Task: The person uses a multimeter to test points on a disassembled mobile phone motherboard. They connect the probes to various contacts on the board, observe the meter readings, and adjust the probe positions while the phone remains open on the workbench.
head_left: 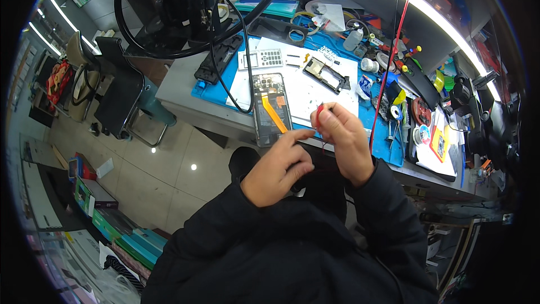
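My right hand (347, 141) is closed in a pinch above the front edge of the bench. Between its thumb and fingers is a thin red wire (319, 118); its exact kind is too small to make out. Beside it, my left hand (277, 170) has its index finger stretched toward the red wire and its thumb apart, with nothing visible in it. Just beyond the left hand lies an opened phone (271, 101), its inner parts exposed and an orange flat cable (272, 114) across it. The phone's lower end is partly behind my fingers.
White paper (304, 93) on a blue mat (368, 114) bears a keypad part (270, 57) and a black phone frame (326, 76). Tools, spools and bottles crowd the right. Black cable loops (247, 67) hang overhead; a red lead (388, 62) runs down beside my right hand.
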Motion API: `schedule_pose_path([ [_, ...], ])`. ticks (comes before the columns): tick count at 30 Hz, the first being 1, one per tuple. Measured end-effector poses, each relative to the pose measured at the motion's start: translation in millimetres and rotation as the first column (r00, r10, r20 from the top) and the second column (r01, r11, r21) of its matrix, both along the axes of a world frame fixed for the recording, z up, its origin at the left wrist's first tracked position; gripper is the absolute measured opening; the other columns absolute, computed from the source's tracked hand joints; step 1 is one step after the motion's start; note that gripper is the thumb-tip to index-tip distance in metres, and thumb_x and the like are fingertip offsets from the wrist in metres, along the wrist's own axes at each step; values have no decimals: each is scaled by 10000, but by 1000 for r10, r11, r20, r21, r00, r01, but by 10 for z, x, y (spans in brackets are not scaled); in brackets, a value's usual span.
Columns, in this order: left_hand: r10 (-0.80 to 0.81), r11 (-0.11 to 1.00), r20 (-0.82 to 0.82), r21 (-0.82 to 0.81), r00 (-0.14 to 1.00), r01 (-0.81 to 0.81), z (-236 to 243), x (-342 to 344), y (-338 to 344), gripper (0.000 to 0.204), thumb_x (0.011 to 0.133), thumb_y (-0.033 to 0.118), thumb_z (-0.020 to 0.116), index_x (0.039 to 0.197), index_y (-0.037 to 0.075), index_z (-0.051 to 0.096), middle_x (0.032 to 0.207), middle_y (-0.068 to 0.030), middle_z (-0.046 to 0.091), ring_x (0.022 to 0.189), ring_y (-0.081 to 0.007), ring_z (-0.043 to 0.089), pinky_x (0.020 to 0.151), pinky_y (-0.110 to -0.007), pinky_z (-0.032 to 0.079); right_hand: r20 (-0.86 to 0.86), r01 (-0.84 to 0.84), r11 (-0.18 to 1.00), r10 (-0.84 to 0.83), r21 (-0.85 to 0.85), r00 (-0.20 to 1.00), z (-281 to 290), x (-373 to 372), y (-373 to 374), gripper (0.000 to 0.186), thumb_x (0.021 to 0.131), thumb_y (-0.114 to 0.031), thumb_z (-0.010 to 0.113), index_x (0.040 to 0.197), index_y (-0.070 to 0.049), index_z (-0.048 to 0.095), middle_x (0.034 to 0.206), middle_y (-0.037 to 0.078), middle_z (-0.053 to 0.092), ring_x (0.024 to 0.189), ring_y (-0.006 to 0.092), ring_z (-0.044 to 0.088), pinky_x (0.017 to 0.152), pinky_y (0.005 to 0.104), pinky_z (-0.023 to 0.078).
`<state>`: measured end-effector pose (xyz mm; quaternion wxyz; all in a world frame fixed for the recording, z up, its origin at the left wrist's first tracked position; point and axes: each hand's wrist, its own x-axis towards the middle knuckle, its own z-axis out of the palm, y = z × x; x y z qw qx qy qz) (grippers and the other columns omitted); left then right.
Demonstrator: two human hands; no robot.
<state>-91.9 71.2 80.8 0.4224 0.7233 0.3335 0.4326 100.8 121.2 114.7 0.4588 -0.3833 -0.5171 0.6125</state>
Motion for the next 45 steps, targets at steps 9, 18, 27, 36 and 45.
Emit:
schedule_pose_path([
  [9, 433, 901, 177, -47, 884, -432, -260, -149, 539, 241, 1098, 225, 622, 1018, -2, 640, 1230, -131, 694, 1168, -269, 654, 1028, -350, 485, -44, 35, 994, -40, -101, 998, -53, -92, 324, 280, 1077, -142, 647, 1263, 67, 640, 997, 29, 697, 834, 54, 550, 777, 218, 470],
  [18, 619, 779, 34, 102, 785, -618, -480, -785, 935, 167, 1051, 129, 685, 1000, -27, 655, 979, -68, 667, 812, -146, 583, 747, -277, 482, 129, -69, 997, 73, -40, 989, -168, -268, 437, 286, 1003, -60, 746, 1246, 87, 714, 1086, 96, 771, 975, 93, 687, 871, 249, 562],
  [27, 444, 896, -152, 94, 883, -434, -333, -895, 1101, 90, 1002, 73, 696, 1019, -15, 697, 966, -74, 648, 752, -179, 593, 681, -292, 470, 247, -58, 998, 64, -31, 967, -229, -464, 560, 246, 979, -85, 786, 1154, 76, 720, 1014, 109, 778, 902, 91, 695, 798, 250, 577],
  [36, 323, 946, -216, 52, 921, -320, -238, -1028, 1282, 103, 971, 94, 739, 987, -8, 746, 948, -65, 649, 700, -149, 585, 638, -284, 470, 560, -119, 949, -68, 291, 826, -278, -652, 576, 181, 991, -111, 733, 1119, 2, 674, 895, 186, 765, 785, 306, 762, 722, 365, 579],
  [45, 282, 942, -256, -110, 924, -318, -191, -1008, 1327, 101, 974, 61, 756, 959, -37, 739, 873, -30, 648, 711, -80, 534, 655, -250, 436, 637, -75, 925, -197, 374, 745, -301, -760, 585, 143, 1018, -155, 675, 1102, -46, 637, 847, 179, 742, 724, 386, 720, 665, 447, 540],
])
